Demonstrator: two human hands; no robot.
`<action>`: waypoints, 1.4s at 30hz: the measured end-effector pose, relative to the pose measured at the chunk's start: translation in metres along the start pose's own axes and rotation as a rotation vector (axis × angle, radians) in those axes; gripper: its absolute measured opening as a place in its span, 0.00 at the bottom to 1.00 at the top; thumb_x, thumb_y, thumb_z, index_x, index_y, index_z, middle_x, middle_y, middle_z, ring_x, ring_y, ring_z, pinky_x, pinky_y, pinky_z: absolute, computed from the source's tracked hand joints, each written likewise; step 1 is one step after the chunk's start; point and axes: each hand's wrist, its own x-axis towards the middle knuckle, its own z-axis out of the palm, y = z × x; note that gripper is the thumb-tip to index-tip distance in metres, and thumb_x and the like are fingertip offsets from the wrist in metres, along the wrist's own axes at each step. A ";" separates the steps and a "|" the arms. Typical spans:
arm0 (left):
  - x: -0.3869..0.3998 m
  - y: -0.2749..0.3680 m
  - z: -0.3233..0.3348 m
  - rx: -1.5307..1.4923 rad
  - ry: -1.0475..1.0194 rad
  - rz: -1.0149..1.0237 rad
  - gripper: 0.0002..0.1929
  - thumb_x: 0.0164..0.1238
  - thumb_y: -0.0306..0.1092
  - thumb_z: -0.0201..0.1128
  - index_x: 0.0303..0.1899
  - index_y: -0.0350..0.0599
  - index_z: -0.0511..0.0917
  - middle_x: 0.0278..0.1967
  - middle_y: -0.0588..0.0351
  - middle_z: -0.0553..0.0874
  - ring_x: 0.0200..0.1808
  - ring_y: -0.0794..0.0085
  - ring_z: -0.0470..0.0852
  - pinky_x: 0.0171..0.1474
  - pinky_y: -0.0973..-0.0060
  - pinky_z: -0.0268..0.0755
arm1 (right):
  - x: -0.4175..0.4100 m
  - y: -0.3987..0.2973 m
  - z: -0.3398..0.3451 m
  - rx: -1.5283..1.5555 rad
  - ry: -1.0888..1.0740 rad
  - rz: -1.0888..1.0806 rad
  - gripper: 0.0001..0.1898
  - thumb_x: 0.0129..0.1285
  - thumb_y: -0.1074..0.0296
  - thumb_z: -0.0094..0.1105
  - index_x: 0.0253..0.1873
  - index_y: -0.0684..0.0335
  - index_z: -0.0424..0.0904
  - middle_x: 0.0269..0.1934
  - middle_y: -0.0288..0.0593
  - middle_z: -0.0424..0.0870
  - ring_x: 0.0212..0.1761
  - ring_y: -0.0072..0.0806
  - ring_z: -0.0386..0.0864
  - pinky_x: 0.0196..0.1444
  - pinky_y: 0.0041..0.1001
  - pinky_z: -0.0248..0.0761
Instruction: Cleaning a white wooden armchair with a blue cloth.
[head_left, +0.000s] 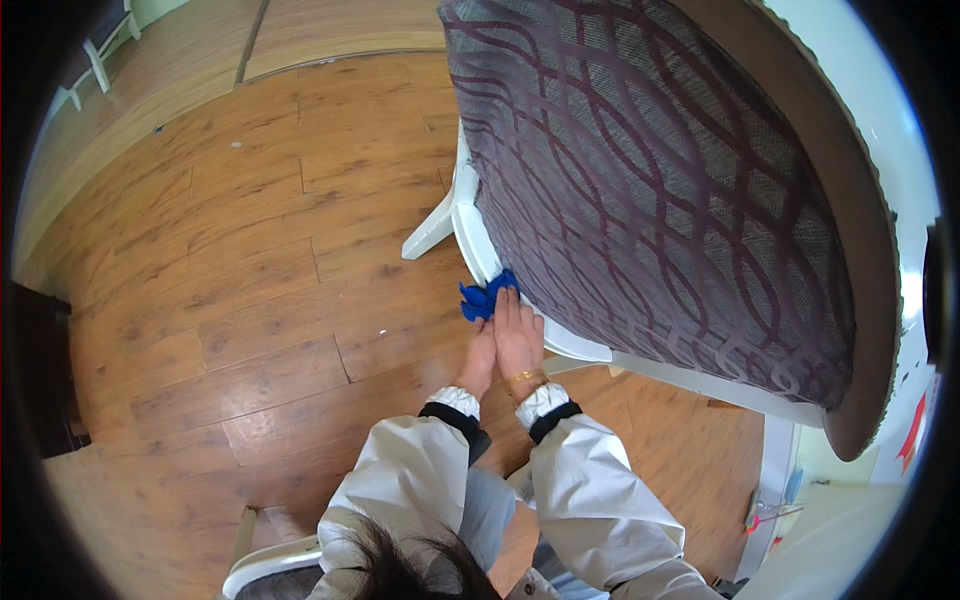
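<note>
A crumpled blue cloth (480, 301) lies against the curved white rail (478, 238) of an upholstered chair. My right hand (519, 331) presses on the cloth with its fingertips, the palm along the rail's edge and a gold-coloured bracelet at the wrist. Just beside it, my left hand (480, 358) grips the cloth's lower edge; its fingertips are partly hidden by the cloth and the right hand. Grey fabric with wavy purple lines covers the chair's upholstery (637, 187). One white chair leg (429, 231) slants out to the left of the rail.
Wood-plank flooring (255, 300) spreads to the left, with small white specks on it. A dark piece of furniture (45, 371) stands at the left edge. Behind me is another white-framed chair (274, 559). A brown padded edge (862, 300) borders the upholstery at right.
</note>
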 end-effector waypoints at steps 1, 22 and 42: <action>-0.003 -0.009 0.005 0.002 -0.006 -0.009 0.19 0.69 0.35 0.43 0.58 0.36 0.63 0.54 0.51 0.72 0.52 0.69 0.71 0.55 0.76 0.63 | -0.012 0.008 0.002 0.024 -0.008 0.024 0.25 0.56 0.67 0.44 0.60 0.67 0.62 0.58 0.46 0.69 0.43 0.31 0.70 0.41 0.29 0.60; -0.082 -0.140 0.103 0.457 -0.277 -0.407 0.14 0.65 0.44 0.51 0.48 0.53 0.72 0.42 0.65 0.78 0.42 0.79 0.75 0.40 0.78 0.67 | -0.169 0.137 -0.005 0.315 0.026 0.779 0.12 0.55 0.66 0.51 0.43 0.59 0.76 0.36 0.45 0.80 0.40 0.39 0.74 0.38 0.35 0.64; -0.126 -0.101 0.161 0.735 -0.302 0.094 0.16 0.65 0.26 0.48 0.54 0.35 0.66 0.49 0.50 0.74 0.50 0.71 0.72 0.54 0.77 0.63 | -0.163 0.163 -0.074 1.787 0.916 1.033 0.25 0.60 0.66 0.56 0.60 0.65 0.58 0.50 0.44 0.70 0.50 0.26 0.69 0.54 0.26 0.63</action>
